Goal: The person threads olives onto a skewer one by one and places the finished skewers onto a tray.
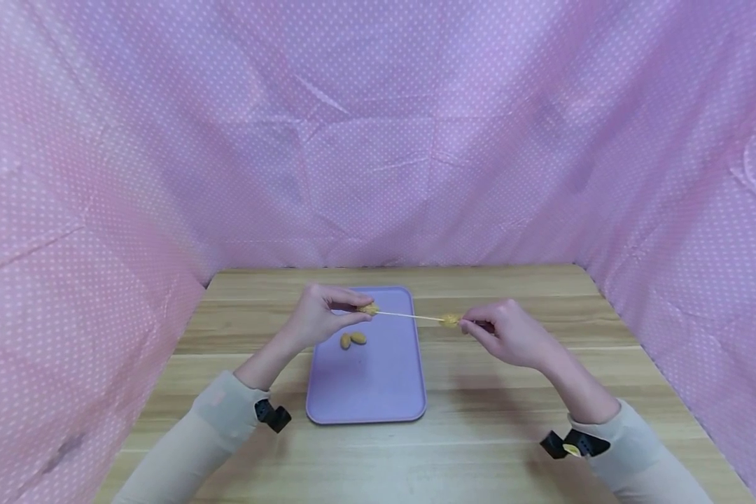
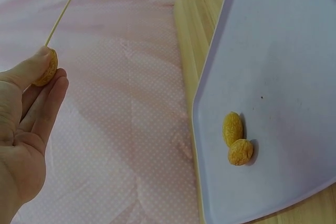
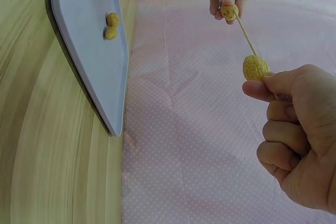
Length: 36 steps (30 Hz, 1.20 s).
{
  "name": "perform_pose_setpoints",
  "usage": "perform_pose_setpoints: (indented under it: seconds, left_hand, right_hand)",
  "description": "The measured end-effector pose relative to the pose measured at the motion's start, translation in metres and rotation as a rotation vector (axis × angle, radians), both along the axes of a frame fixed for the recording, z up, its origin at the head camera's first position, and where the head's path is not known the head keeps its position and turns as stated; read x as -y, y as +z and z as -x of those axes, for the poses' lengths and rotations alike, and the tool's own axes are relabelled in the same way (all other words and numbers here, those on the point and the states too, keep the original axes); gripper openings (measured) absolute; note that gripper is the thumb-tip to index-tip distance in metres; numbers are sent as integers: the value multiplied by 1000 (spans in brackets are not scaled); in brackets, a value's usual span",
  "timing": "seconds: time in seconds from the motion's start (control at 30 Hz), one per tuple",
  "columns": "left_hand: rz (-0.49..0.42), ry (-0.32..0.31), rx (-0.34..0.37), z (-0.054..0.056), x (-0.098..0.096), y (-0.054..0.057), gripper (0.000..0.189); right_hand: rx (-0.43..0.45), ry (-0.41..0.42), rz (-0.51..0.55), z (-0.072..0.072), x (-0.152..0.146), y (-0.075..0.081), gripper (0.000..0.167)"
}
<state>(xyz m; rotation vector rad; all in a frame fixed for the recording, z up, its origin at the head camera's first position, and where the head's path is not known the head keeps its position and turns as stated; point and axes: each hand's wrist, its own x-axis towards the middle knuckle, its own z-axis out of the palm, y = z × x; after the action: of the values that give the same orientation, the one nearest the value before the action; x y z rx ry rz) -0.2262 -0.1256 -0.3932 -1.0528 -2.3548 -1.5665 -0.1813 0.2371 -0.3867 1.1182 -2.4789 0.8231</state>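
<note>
My left hand (image 1: 318, 316) pinches a wrinkled yellow date-like fruit (image 2: 51, 69) between thumb and fingers above the tray. A thin wooden skewer (image 1: 409, 316) runs from that fruit toward the right; how deep its tip sits there cannot be seen. Threaded on the skewer near its other end is a second wrinkled fruit (image 3: 255, 68). Just behind this one, my right hand (image 1: 507, 332) pinches the skewer with thumb and forefinger, the other fingers curled. Two more such fruits, one left (image 1: 345, 341) and one right (image 1: 358, 337), lie touching on the lilac tray (image 1: 378, 392).
The tray lies on a wood-grain table (image 1: 479, 420), left of my right hand. Pink dotted cloth (image 1: 378, 175) hangs behind the table and along both sides. Each wrist carries a black camera mount, one on the left (image 1: 273, 415) and one on the right (image 1: 573, 444).
</note>
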Motion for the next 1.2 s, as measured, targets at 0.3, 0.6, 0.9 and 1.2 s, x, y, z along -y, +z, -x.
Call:
perform_pose_setpoints:
  seconds: [0.3,0.6,0.9,1.2]
  left_hand:
    - [13,-18,-43,3,-2,-2,24]
    - [17,-48,-104,6,-4,-3,24]
    - [93,-61,-215,5,-8,1,22]
    - [202,-74,-342,3,-11,6,20]
  right_hand:
    - [24,16,-21,2,3,1,27]
    - [19,47,-20,6,6,1,26]
    - [23,61,-31,8,11,-1,23]
    - [18,43,-50,7,16,-3,22]
